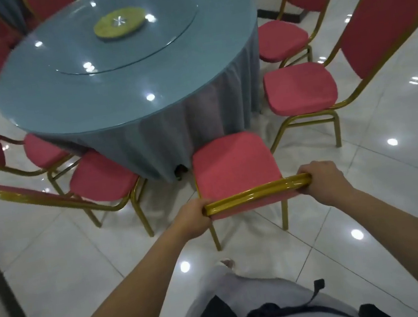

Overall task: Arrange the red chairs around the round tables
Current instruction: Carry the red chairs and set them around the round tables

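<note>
Two grips hold the nearest red chair (232, 164) by the gold top rail (255, 193) of its back. Your left grip (193, 217) has its fingers curled round the left end of the rail. Your right grip (322, 179) has its fingers curled round the right end. Both forearms reach forward from the bottom of the view.

The held chair faces the round surface (104, 97). The front edge of its seat lies close to the grey-blue cloth (198, 122) that hangs from the surface towards the floor. You cannot tell whether seat and cloth touch. Its two rear legs reach down to the white tiled floor (366, 190).

Four more red chairs stand round the same surface:
- Right, near chair (300, 90): seat turned towards the cloth, back leaning away to the right.
- Right, far chair (282, 39): just behind the near one, seat close to the cloth.
- Left, near chair (102, 176): seat just beside the cloth.
- Left, far chair (42, 151): seat partly under the rim of the surface.

On the surface lies a round glass turntable (160, 39) with a yellow-green disc (118, 24) at its centre.
</note>
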{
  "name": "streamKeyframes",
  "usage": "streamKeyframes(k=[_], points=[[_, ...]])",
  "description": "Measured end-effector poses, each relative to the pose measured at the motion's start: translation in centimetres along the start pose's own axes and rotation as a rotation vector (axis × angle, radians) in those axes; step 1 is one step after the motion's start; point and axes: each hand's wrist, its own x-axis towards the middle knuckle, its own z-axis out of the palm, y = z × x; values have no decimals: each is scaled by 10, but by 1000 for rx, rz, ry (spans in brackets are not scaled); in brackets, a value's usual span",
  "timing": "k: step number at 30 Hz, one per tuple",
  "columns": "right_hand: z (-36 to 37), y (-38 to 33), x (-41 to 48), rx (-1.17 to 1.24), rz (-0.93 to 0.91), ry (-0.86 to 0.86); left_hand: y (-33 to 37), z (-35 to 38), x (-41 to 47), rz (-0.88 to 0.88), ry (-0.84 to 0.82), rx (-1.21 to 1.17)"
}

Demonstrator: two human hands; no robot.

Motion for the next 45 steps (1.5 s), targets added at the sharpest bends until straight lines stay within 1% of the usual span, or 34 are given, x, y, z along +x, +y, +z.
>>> streamKeyframes(k=[4,7,12,16,21,26,31,38,42,45], points=[[10,1,-9,-5,-69,-33,-2,20,-34,-74,36,-37],[21,-5,-8,-12,-134,-21,-12,29,-57,-108,73,-69],[30,-40,8,-55,-225,-56,-37,23,-79,-204,111,-106],[48,-72,12,-77,-275,-49,-66,5,-84,-250,131,-162],[42,-106,49,-59,-249,-65,-87,-39,-47,-233,161,-169],[29,-144,89,-34,-179,-73,-101,-89,3,-267,163,-130],[19,-178,124,-42,-109,-77,-111,-131,43,-238,213,-143],[-3,-180,163,-63,-37,-71,-103,-140,77,-213,157,-176],[-3,-177,169,-90,-46,-51,-102,-141,82,-165,101,-149],[1,-175,170,-71,-58,-37,-102,-139,80,-151,120,-160]])
